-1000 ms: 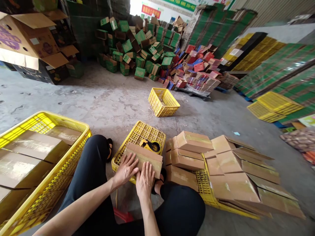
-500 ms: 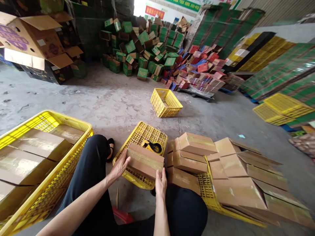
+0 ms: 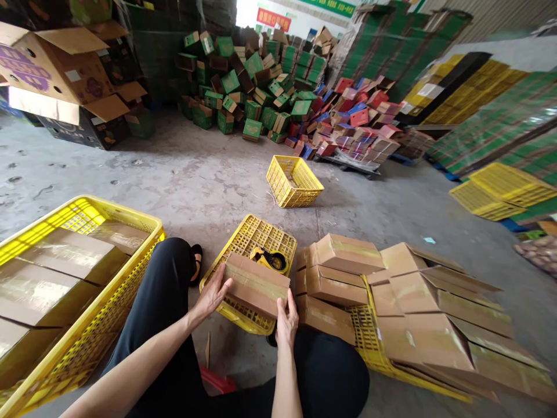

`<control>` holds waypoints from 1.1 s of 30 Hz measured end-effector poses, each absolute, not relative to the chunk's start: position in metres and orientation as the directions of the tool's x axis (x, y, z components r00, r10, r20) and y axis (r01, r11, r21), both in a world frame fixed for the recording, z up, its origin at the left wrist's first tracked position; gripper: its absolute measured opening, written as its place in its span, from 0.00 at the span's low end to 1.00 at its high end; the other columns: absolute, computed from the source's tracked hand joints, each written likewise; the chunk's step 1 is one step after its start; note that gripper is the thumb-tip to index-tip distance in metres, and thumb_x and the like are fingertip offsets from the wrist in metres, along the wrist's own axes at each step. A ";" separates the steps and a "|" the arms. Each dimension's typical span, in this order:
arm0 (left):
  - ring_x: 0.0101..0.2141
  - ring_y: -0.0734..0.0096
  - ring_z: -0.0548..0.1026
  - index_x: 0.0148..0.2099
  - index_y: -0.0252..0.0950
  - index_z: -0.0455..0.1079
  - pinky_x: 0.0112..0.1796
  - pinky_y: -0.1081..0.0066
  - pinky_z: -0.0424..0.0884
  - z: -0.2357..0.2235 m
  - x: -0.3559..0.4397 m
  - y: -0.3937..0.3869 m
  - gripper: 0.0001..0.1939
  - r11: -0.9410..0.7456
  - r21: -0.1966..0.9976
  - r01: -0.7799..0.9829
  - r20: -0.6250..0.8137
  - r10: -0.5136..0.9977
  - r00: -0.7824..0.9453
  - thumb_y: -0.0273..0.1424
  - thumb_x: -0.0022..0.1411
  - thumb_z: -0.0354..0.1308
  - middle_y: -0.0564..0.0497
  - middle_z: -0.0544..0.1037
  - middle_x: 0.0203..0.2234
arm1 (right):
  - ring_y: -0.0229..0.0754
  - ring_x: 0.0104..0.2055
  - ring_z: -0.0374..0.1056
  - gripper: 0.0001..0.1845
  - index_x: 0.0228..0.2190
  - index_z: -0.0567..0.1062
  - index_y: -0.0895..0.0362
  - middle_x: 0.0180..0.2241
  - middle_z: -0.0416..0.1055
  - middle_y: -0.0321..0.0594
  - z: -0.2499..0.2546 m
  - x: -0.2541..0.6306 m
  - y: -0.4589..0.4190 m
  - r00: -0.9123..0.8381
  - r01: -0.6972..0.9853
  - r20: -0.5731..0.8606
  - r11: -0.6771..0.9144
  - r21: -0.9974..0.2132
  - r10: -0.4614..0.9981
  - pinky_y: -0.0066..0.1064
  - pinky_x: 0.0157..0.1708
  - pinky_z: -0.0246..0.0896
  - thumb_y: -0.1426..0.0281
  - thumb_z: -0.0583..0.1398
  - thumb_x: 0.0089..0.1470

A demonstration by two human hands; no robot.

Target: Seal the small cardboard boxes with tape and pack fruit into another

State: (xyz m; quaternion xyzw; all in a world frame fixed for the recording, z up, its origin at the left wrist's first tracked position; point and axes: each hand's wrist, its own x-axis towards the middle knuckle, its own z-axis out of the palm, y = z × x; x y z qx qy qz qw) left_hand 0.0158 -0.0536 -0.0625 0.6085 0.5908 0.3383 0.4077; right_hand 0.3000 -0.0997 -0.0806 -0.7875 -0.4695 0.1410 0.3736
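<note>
A small brown cardboard box [image 3: 256, 283] with clear tape along its top rests on an upturned yellow crate [image 3: 261, 234] between my legs. My left hand [image 3: 212, 293] grips the box's left end, and my right hand [image 3: 286, 318] grips its right end. Some fingers of both hands are hidden by the box. Just behind the box, on the same crate, lies a yellow and black tape dispenser [image 3: 270, 259].
On my left stands a big yellow crate [image 3: 122, 212] with several taped boxes [image 3: 65, 252]. To my right, small boxes [image 3: 348, 255] are stacked beside more cartons [image 3: 429, 334] over a yellow crate [image 3: 363, 322]. Another yellow crate [image 3: 296, 186] stands ahead, before heaped green boxes [image 3: 252, 129].
My hands have gone from lying flat on the box's top to holding its two ends. The view has shifted slightly left. Over the last half second almost nothing moved.
</note>
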 end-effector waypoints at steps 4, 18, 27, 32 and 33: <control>0.72 0.56 0.57 0.74 0.39 0.56 0.69 0.52 0.54 -0.066 0.016 -0.052 0.35 0.032 0.888 0.459 -0.061 0.997 0.050 0.50 0.73 0.45 0.43 0.61 0.72 | 0.55 0.59 0.72 0.43 0.64 0.71 0.60 0.59 0.75 0.53 -0.078 0.299 -0.099 0.542 0.578 0.082 -0.300 -0.759 0.837 0.41 0.57 0.66 0.44 0.51 0.61; 0.74 0.46 0.45 0.75 0.41 0.57 0.71 0.45 0.45 -0.067 0.028 -0.070 0.32 -0.281 0.682 0.675 0.142 0.957 0.254 0.42 0.72 0.53 0.44 0.52 0.74 | 0.64 0.74 0.47 0.39 0.68 0.66 0.63 0.69 0.60 0.57 -0.058 0.234 -0.125 0.286 0.944 0.167 -0.248 -0.218 0.943 0.65 0.69 0.40 0.53 0.37 0.72; 0.72 0.49 0.53 0.69 0.38 0.67 0.70 0.44 0.47 -0.068 0.037 -0.071 0.25 -0.426 0.612 0.666 0.213 0.900 0.380 0.39 0.76 0.47 0.42 0.61 0.71 | 0.59 0.73 0.53 0.32 0.68 0.64 0.63 0.70 0.59 0.54 -0.057 0.187 -0.114 0.001 0.981 0.091 0.017 -0.194 0.996 0.59 0.71 0.42 0.63 0.41 0.74; 0.72 0.45 0.54 0.69 0.37 0.66 0.70 0.46 0.49 -0.070 0.028 -0.061 0.26 -0.258 0.743 0.618 0.165 0.965 0.203 0.41 0.75 0.49 0.42 0.60 0.72 | 0.57 0.73 0.55 0.29 0.67 0.66 0.64 0.69 0.61 0.54 -0.051 0.179 -0.094 -0.056 0.977 0.109 0.077 -0.201 0.992 0.55 0.70 0.46 0.65 0.44 0.74; 0.72 0.44 0.53 0.71 0.36 0.64 0.70 0.48 0.50 -0.071 0.027 -0.060 0.28 -0.224 0.767 0.601 0.160 0.974 0.159 0.41 0.75 0.49 0.41 0.57 0.73 | 0.57 0.73 0.55 0.29 0.67 0.66 0.65 0.69 0.61 0.54 -0.050 0.177 -0.089 -0.063 0.975 0.116 0.086 -0.207 0.991 0.53 0.70 0.48 0.66 0.45 0.74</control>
